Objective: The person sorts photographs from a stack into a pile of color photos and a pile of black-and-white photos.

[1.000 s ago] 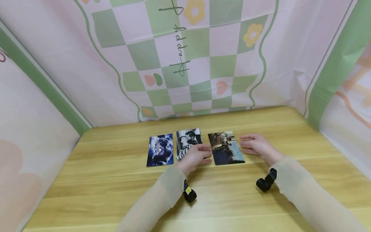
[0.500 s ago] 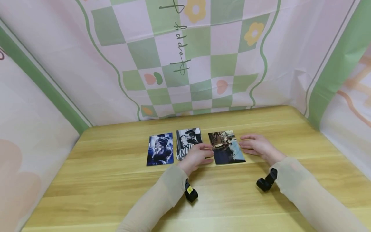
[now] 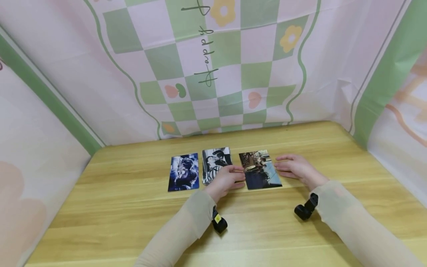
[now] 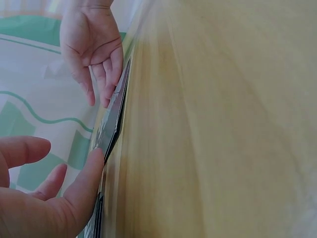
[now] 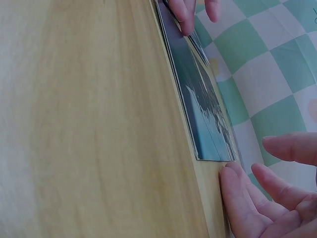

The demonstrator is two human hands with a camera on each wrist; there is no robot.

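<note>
Three photo prints lie in a row on the wooden table. The right one, a colour photo (image 3: 261, 170), sits between my two hands. My left hand (image 3: 225, 181) has its fingertips at that print's left edge and overlaps the lower part of the black-and-white photo (image 3: 213, 163). Beside the right edge rests my right hand (image 3: 298, 170), fingers loosely extended. In the right wrist view its fingertips are close by the near end of the colour photo (image 5: 205, 119). The blue-toned photo (image 3: 183, 172) lies at the far left, apart from both hands.
The wooden table (image 3: 133, 222) has its back edge against a pink and green checked cloth (image 3: 227, 81). More printed cloth hangs on the left and right. A small black camera is strapped on each wrist, the left one (image 3: 219, 223) bearing a yellow mark.
My left hand has shifted very slightly right to the colour photo's left edge. The right hand and the photos stay practically where they were.
</note>
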